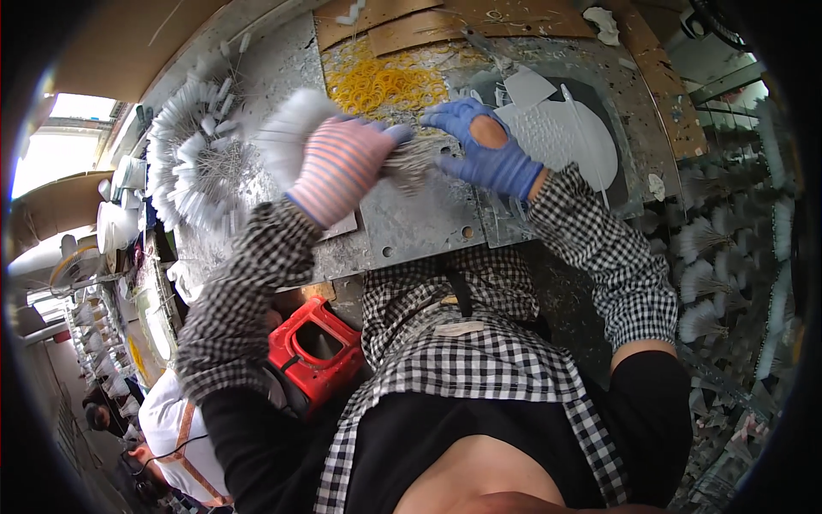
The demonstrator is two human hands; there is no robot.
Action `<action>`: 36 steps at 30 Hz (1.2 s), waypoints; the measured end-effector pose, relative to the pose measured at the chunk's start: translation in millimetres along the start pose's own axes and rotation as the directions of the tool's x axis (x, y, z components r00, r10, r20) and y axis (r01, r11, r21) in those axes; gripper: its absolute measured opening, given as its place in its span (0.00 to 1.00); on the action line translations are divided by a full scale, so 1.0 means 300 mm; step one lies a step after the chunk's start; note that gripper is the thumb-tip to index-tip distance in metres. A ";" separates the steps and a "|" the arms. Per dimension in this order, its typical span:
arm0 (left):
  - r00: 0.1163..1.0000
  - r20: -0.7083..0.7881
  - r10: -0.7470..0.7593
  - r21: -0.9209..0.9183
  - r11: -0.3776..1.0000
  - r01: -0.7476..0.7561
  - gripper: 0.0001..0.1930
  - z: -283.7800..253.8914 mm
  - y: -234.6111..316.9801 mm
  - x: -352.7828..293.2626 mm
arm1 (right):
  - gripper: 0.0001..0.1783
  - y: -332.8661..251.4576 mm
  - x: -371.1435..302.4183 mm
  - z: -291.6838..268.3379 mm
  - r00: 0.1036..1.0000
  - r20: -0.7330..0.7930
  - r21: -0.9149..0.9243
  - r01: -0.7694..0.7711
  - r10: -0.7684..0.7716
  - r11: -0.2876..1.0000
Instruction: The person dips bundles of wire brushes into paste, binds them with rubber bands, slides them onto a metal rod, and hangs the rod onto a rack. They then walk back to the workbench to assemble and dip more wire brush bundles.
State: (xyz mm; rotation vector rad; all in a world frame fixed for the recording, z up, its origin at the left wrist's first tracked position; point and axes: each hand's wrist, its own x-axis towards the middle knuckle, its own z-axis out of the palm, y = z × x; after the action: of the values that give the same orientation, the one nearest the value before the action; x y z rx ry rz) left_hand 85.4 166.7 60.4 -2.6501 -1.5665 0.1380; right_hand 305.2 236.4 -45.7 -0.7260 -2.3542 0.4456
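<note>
My left hand, in a pink-and-grey striped glove, is closed round a bundle of thin stems with white tufted heads. The heads point left and are smeared by motion; the stem ends stick out toward the right. Just beyond those ends, my right hand in a blue glove has its fingers apart, with nothing visible in them. A hole in that glove bares the back of the hand. Beyond both hands, many yellow rubber bands lie scattered on the worktable.
A large heap of white-tipped stems covers the table's left side. A flat round patch of white paste with a thin stick lies at the right. Cardboard strips line the far edge. A red plastic stool stands below. Racks of white tufts hang at right.
</note>
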 end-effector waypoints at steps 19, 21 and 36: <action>0.928 0.257 -0.270 0.328 0.928 0.178 0.08 0.078 -0.295 -0.277 | 0.12 0.102 0.480 0.417 0.952 0.305 -0.430 0.150 -0.013 0.890; 0.952 0.081 -0.295 0.171 0.945 0.278 0.09 -0.047 -0.270 -0.235 | 0.12 0.106 0.474 0.366 0.965 0.263 -0.310 0.105 -0.021 0.945; 0.848 0.041 -0.529 -0.989 0.100 0.110 0.13 -0.132 -0.285 -0.108 | 0.16 -0.236 0.395 -0.138 0.940 0.279 0.953 -0.297 0.197 0.068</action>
State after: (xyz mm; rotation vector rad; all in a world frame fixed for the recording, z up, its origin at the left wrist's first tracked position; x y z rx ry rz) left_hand -0.5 179.3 109.6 -2.3879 -2.5890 -1.9535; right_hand 227.7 256.6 74.2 -0.3581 -1.3086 2.0148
